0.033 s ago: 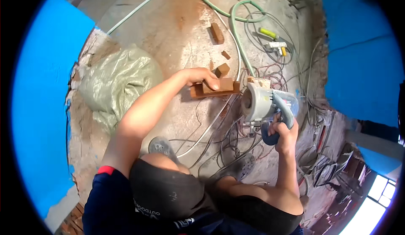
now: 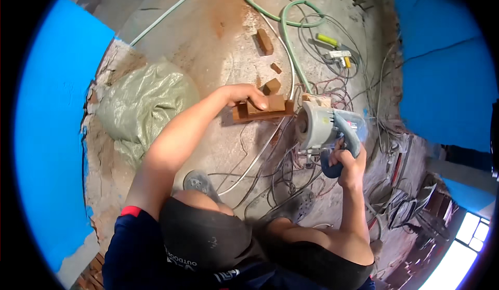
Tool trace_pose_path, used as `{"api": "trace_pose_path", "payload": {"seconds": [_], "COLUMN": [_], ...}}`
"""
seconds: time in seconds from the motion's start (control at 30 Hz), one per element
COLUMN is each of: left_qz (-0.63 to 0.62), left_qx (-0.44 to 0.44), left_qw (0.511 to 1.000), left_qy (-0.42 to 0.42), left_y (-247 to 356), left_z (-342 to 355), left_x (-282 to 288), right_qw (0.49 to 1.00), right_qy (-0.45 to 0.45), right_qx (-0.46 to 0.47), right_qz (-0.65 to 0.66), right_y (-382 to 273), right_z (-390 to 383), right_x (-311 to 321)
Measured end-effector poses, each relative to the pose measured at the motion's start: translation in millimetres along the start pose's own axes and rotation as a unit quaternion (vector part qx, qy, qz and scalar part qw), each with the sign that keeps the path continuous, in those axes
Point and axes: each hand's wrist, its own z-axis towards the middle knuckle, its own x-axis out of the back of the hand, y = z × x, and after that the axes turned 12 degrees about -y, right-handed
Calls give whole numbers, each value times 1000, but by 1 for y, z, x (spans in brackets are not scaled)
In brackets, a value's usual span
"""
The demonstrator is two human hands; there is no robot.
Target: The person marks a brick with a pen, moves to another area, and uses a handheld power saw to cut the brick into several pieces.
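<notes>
My left hand (image 2: 249, 96) is closed on a brown brick (image 2: 274, 104), its thumb pressed on the top face. This brick lies on or against a longer reddish-brown brick (image 2: 240, 114) on the floor. My right hand (image 2: 346, 164) is wrapped round the dark handle of a handheld power saw (image 2: 319, 127), which has a round grey guard. The saw is held just right of the bricks, with a small gap between; its blade cannot be made out. Beyond my left hand sits a short brick piece (image 2: 271, 86), with a smaller fragment (image 2: 276, 68) and another brick (image 2: 264, 41) farther off.
A pale green woven sack (image 2: 148, 108) bulges at left beside a blue wall (image 2: 62, 108). A green hose (image 2: 289, 40), a white power strip (image 2: 339, 54) and tangled cables (image 2: 286, 178) cover the floor at right. My shoes (image 2: 200, 182) stand close by.
The saw has turned very slightly in my right hand. My left hand stays on the brick; the whole view has shifted a little.
</notes>
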Motion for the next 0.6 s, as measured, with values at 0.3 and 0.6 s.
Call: {"api": "trace_pose_path", "payload": {"seconds": [0.3,0.6], "left_qz": [-215,-271], "left_qx": [-4,-19], "left_qw": [974,962], "left_qy": [-77,-32], "left_y": [-1,-25], "left_z": [4,10], "left_x": [-6,-7], "right_qw": [1000,999], "right_qy": [-19,-24], "right_qx": [20,39], "right_qz": [-15,-15], "right_y": [4,14], "right_z": [9,31], "right_x": [-1,-15]}}
